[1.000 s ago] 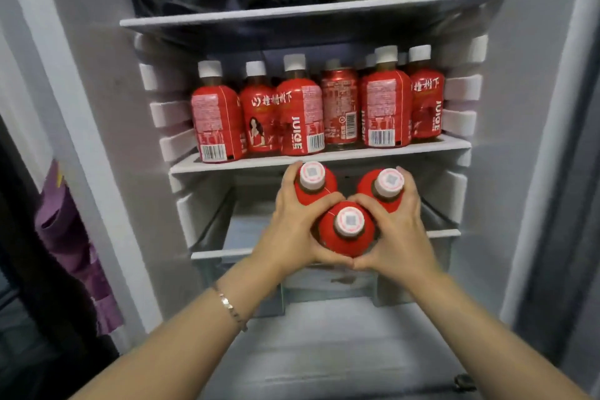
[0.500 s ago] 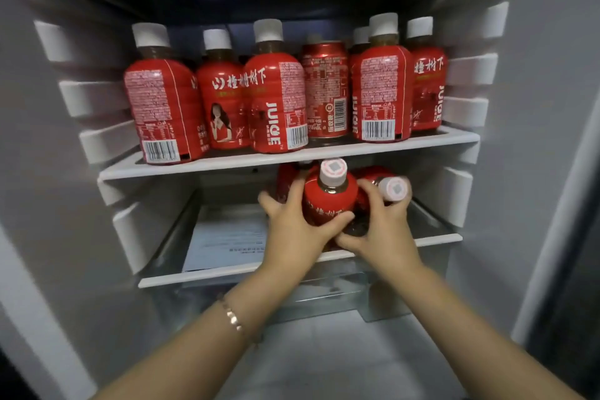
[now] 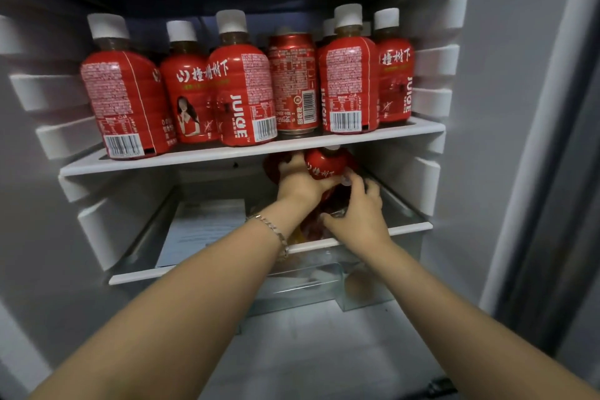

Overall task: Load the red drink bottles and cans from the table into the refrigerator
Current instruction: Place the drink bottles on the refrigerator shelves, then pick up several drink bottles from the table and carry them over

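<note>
The red bottles (image 3: pixel 324 165) are clasped between both hands, the left hand (image 3: pixel 300 183) curled round them further in, the right hand (image 3: pixel 358 216) gripping nearer, apparently upright just beyond the fingers over the lower shelf (image 3: pixel 412 227).

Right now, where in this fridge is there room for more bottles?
Free: lower shelf, left of the left hand, by the paper sheet. Crowded: around the right hand and gripped bottles, and the upper shelf, packed with juice bottles and a can.
</note>
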The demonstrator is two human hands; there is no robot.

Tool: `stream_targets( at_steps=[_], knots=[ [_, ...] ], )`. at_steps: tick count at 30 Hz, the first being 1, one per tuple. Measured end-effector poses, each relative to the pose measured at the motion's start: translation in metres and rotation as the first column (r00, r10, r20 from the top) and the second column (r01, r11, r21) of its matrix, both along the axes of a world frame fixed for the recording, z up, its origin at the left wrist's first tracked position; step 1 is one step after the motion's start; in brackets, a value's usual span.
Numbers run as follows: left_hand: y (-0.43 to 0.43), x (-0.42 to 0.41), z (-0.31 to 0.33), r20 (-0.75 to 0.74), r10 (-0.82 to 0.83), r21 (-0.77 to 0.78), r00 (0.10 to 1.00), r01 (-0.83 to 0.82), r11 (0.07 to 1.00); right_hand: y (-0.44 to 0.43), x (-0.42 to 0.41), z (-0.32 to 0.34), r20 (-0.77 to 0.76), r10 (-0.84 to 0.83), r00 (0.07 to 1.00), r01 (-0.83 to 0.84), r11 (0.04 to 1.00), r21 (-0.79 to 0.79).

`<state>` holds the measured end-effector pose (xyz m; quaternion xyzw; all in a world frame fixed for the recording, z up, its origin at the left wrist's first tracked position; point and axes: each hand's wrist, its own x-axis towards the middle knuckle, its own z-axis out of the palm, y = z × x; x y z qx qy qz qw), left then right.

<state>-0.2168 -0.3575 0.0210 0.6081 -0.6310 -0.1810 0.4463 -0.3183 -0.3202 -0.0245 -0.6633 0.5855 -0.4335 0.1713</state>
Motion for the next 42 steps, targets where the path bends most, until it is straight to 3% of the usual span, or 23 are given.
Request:
stream_targets(
  at_steps=[2, 5, 8, 11, 14, 19, 23, 25, 29, 34, 36, 37, 38, 42],
  knots=[
    [0.004, -0.002, -0.006, 0.010, -0.003, -0.038, 1.000, 0.003, 0.999, 0.002, -0.001, 0.001, 0.046, 0.003, 0.999, -0.004, 1.000, 0.007],
    [0.010, 0.005, -0.020, 0.219, -0.068, -0.063, 0.973, 0.084, 0.994, 0.005, -0.003, 0.004, 0.187, -0.024, 0.982, 0.022, 1.000, 0.009],
    [0.003, 0.016, -0.021, 0.234, -0.099, 0.057, 0.967, 0.088, 0.995, 0.005, -0.002, 0.004, 0.200, -0.036, 0.979, 0.038, 0.999, -0.005],
    [0.000, 0.023, -0.021, 0.179, -0.124, 0.138, 0.976, 0.100, 0.985, -0.004, 0.002, 0.005, 0.109, -0.086, 0.990, 0.088, 0.996, -0.008],
    [0.007, 0.031, -0.025, 0.215, -0.137, 0.105, 0.967, 0.117, 0.988, -0.021, 0.001, 0.014, -0.120, -0.176, 0.977, 0.179, 0.984, 0.010],
    [0.027, 0.063, -0.026, 0.322, -0.062, 0.044, 0.945, 0.051, 0.998, -0.046, 0.012, 0.024, -0.509, -0.165, 0.845, 0.249, 0.963, 0.101],
    [0.045, 0.090, -0.020, 0.461, 0.055, 0.021, 0.886, -0.073, 0.997, -0.039, 0.025, 0.025, -0.514, -0.203, 0.833, 0.342, 0.920, 0.190],
    [0.054, 0.101, -0.014, 0.519, 0.116, 0.026, 0.847, -0.151, 0.988, -0.022, 0.037, 0.033, -0.560, -0.189, 0.807, 0.331, 0.929, 0.163],
    [0.079, 0.115, -0.001, 0.490, 0.153, 0.111, 0.858, -0.235, 0.966, 0.018, 0.063, 0.043, -0.666, 0.024, 0.746, 0.024, 0.998, 0.063],
    [0.148, 0.134, -0.003, 0.505, 0.202, 0.199, 0.839, -0.340, 0.919, 0.067, 0.103, 0.048, -0.665, 0.372, 0.648, -0.375, 0.915, 0.146],
    [0.180, 0.140, -0.008, 0.508, 0.257, 0.227, 0.822, -0.416, 0.881, 0.088, 0.118, 0.049, -0.668, 0.481, 0.569, -0.545, 0.828, 0.131],
    [0.215, 0.145, -0.014, 0.507, 0.330, 0.242, 0.796, -0.499, 0.832, 0.109, 0.132, 0.045, -0.679, 0.563, 0.470, -0.662, 0.734, 0.150],
    [0.220, 0.147, -0.016, 0.514, 0.332, 0.258, 0.791, -0.512, 0.819, 0.112, 0.135, 0.044, -0.694, 0.588, 0.415, -0.705, 0.690, 0.163],
    [0.315, 0.158, -0.034, 0.493, 0.513, 0.352, 0.702, -0.701, 0.620, 0.173, 0.167, 0.027, -0.745, 0.662, 0.079, -0.859, 0.424, 0.285]
  ],
)
